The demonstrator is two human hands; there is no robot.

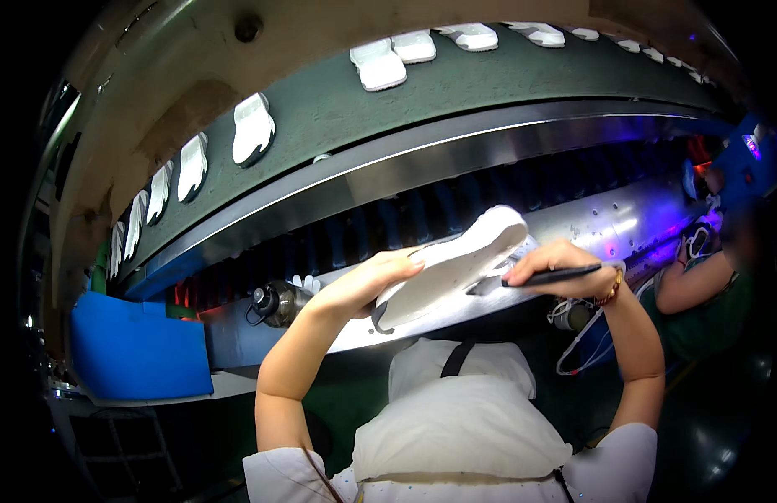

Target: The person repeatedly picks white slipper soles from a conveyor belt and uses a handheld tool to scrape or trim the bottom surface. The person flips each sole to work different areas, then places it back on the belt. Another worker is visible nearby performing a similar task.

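Over the metal surface [238,342], the left hand [376,275] clamps a white shoe sole [447,267] by its rim; the right hand [560,258] is closed around a black-handled brush [564,273]. The sole looks light and flexible, probably best held by that rim; no lettering is readable on it. Beyond the surface, other soles [253,130] lie on a green belt [313,113].

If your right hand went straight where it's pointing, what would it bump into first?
Probably the white shoe sole in your left hand. Your right hand points its dark-handled tool that way, though the exact depth is hard to tell.
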